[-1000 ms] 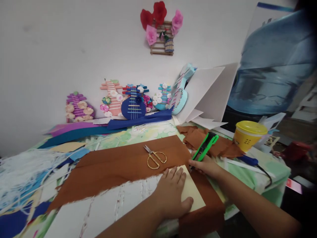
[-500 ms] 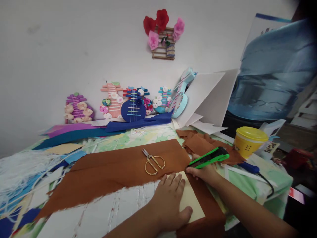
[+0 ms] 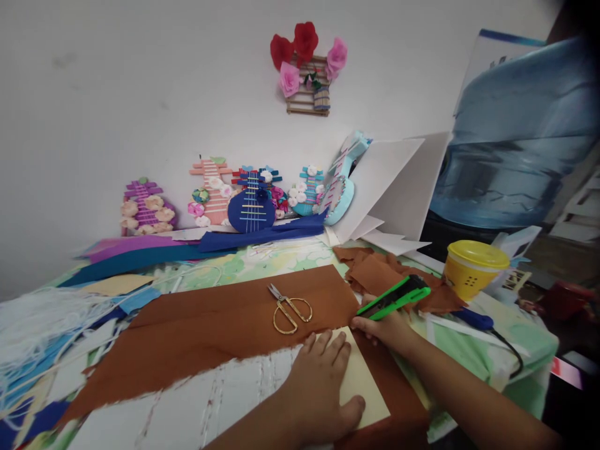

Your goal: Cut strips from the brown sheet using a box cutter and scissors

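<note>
My left hand (image 3: 323,381) lies flat with its fingers spread, pressing on a cream card (image 3: 368,387) and the edge of a white board (image 3: 187,406). My right hand (image 3: 382,325) is closed round a green and black utility knife (image 3: 396,297), near the card's upper corner; its blade tip is hidden by the fingers. Under the card and board spreads a brown sheet (image 3: 210,312). Gold-handled scissors (image 3: 291,309) rest on the sheet, above my left hand.
Brown scraps (image 3: 379,272), a yellow tub (image 3: 473,265) and a blue-handled tool (image 3: 473,319) lie to the right. White cords (image 3: 37,331) and coloured scraps cover the left. Behind stand decorated instrument models (image 3: 252,206), white boards (image 3: 403,187) and a large water bottle (image 3: 515,144).
The view has shifted very slightly. Both hands keep nearly the same places, the left flat on the card and the right holding the knife.
</note>
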A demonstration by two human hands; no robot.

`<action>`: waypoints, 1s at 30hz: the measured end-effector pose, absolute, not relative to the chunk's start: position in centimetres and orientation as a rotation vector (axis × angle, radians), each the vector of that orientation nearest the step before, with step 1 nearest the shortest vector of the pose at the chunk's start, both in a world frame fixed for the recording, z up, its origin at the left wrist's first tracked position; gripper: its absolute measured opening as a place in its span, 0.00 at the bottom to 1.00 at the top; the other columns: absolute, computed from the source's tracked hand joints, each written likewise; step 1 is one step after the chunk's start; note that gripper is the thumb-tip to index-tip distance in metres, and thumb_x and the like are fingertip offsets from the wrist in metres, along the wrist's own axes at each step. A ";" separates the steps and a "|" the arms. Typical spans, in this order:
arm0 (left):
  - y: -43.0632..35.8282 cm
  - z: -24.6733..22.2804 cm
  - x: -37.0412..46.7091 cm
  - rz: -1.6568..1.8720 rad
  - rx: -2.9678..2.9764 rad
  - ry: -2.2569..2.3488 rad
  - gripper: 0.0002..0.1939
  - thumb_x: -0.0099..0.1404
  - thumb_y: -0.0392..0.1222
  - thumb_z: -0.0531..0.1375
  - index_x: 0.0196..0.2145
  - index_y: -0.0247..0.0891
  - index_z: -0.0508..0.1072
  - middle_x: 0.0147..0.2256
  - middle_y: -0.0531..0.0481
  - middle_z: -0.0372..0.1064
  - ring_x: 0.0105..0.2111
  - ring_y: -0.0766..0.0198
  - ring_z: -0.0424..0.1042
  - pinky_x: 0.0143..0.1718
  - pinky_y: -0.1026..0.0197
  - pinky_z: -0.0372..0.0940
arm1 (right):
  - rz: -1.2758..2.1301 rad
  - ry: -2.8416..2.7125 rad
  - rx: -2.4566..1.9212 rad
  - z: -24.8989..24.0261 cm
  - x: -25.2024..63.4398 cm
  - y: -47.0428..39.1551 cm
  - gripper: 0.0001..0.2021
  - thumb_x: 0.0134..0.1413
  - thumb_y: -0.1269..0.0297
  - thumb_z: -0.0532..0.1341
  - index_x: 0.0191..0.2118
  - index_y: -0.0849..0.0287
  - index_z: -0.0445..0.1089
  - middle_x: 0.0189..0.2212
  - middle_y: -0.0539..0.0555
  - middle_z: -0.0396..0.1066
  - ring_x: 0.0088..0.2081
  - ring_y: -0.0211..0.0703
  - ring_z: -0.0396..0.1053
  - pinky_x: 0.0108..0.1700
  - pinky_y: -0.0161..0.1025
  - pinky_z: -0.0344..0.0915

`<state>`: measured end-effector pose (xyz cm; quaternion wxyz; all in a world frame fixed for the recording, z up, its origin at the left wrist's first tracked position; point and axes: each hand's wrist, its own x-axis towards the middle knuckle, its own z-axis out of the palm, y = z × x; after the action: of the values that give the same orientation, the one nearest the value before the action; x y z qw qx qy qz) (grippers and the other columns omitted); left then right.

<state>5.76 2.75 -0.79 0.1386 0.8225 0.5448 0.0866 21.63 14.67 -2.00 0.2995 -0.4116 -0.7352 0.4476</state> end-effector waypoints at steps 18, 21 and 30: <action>2.8 -0.6 5.9 0.185 2.356 1.615 0.35 0.58 0.57 0.47 0.58 0.36 0.47 0.59 0.46 0.36 0.57 0.50 0.38 0.55 0.48 0.35 | 1.300 -1.935 -1.029 -1.7 22.0 14.4 0.12 0.42 0.59 0.59 0.25 0.58 0.54 0.11 0.41 0.55 0.11 0.30 0.54 0.12 0.27 0.51; 2.9 -0.6 5.9 0.180 2.359 1.617 0.34 0.58 0.57 0.47 0.58 0.37 0.47 0.59 0.47 0.36 0.57 0.50 0.37 0.55 0.48 0.35 | 1.248 -1.998 -1.058 -1.7 21.9 14.4 0.11 0.41 0.61 0.60 0.23 0.58 0.55 0.11 0.42 0.56 0.11 0.29 0.53 0.12 0.28 0.49; 2.7 -0.4 6.0 0.172 2.372 1.604 0.34 0.59 0.56 0.47 0.58 0.36 0.47 0.59 0.45 0.36 0.58 0.52 0.37 0.55 0.48 0.35 | 1.316 -1.964 -1.002 -1.5 22.0 14.3 0.10 0.41 0.61 0.59 0.26 0.58 0.56 0.11 0.41 0.54 0.11 0.29 0.51 0.12 0.28 0.47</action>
<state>5.98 2.75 -0.44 0.1358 0.8192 0.5540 0.0592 21.96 14.27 -1.53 0.2831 -0.3742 -0.7335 0.4917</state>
